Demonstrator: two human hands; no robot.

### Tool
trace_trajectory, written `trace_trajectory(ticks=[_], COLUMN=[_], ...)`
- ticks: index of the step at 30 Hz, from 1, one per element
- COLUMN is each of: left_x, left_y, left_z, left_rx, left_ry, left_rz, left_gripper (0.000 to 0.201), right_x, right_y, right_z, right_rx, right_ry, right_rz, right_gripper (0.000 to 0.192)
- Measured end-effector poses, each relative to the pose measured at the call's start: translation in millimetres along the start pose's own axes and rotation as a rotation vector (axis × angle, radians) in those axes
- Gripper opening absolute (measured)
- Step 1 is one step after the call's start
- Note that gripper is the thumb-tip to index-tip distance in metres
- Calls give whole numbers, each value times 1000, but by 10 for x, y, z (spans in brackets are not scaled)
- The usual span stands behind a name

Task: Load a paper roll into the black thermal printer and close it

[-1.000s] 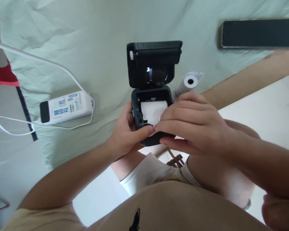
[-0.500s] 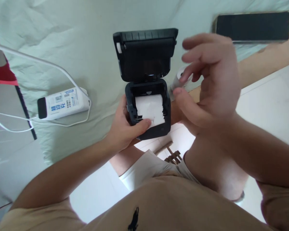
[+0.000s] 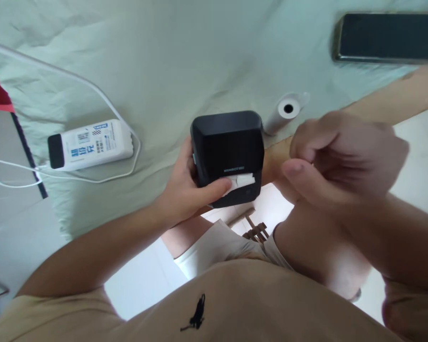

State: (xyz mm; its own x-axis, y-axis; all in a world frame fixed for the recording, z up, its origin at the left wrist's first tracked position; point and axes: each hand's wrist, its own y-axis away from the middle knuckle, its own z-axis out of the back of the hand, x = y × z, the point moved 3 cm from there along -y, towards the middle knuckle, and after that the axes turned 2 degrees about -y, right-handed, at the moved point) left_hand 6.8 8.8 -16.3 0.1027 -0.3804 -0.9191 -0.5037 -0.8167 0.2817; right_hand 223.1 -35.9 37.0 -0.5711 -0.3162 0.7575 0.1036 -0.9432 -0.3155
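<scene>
The left hand point(image 3: 185, 190) holds a small black printer point(image 3: 227, 154) from its left side. The grip is wrapped around the printer, with the thumb lying across the front edge. The thumb tip touches a short white paper strip point(image 3: 241, 181) that sticks out of the slot at the front. The printer lid is down and flat. The printer sits just above the edge of the bed, over the person's lap.

The right hand point(image 3: 342, 159) is up in the air to the right of the printer, not touching it. Its fingers are curled in loosely and the thumb points toward the printer. It holds nothing that can be seen.

A white paper roll point(image 3: 284, 113) lies on the bed sheet point(image 3: 164, 61) just behind the printer, on the right. A white power bank point(image 3: 90, 144) with a black end lies on the sheet to the left, well apart from the printer. A white cable point(image 3: 74, 85) loops around it. A dark phone point(image 3: 388, 38) lies at the far right, near the top.
</scene>
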Motion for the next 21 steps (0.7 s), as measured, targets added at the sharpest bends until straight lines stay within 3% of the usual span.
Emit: trace_trajectory(ticks=[3,7,12,17,21], left_x=[-18,-45,-76,-101,-52], left_y=[-6,-15,-44,-74,-95], left_z=[-31,-117,-178,-158,-106], left_rx=[49,84,74,59,134], left_ry=[68,212,215,225,266], left_rz=[11,53,114,119,92], left_gripper=[70,62,58,47,55], right_x=[4,-76,-238,-245,-225], right_y=[-34,-96,-143,-214,-220], right_z=[-42,-116,-155,-176,-219], right_rx=[7,163,319,312,287], right_ry=[-125,-106,-206,-163,-191], right_rz=[-93,-196,-339,-403,-370], right_gripper=[49,55,61,60,56])
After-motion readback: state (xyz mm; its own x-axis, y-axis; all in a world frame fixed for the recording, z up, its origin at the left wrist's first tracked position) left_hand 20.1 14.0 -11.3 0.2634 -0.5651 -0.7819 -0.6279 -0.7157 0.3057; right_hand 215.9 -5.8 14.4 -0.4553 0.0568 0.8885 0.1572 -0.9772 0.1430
